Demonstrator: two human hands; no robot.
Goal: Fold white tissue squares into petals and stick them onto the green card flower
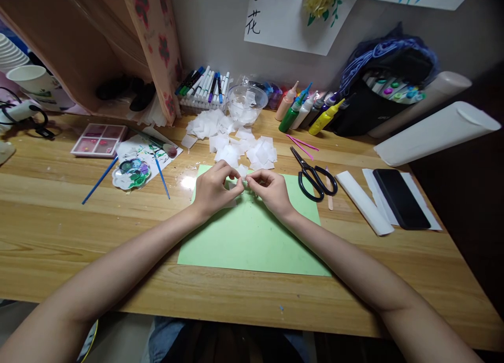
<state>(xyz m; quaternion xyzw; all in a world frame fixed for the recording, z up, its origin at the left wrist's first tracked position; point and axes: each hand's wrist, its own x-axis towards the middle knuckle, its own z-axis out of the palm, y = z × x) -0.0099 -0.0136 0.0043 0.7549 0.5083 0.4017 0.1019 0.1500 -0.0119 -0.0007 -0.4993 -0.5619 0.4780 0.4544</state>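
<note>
1. In the head view, clock directions are taken from the middle of the green sheet (252,242), with 12 facing away from the person.
2. At 12, a white piece (243,171) appears to be pinched between the fingertips of the left grip (213,189) and right grip (271,189), both closed; its near edge is hidden.
3. Light pressure is called for, since such thin material could be creased or torn by a hard pull.
4. The piece is best steadied from both sides, with fingertips close together.
5. The pile (262,153) on the tabletop (59,221), also at 12, should not be brushed by knuckles.
6. The sheet's corner is overlapped by the scissors (302,161) at 2.
</note>
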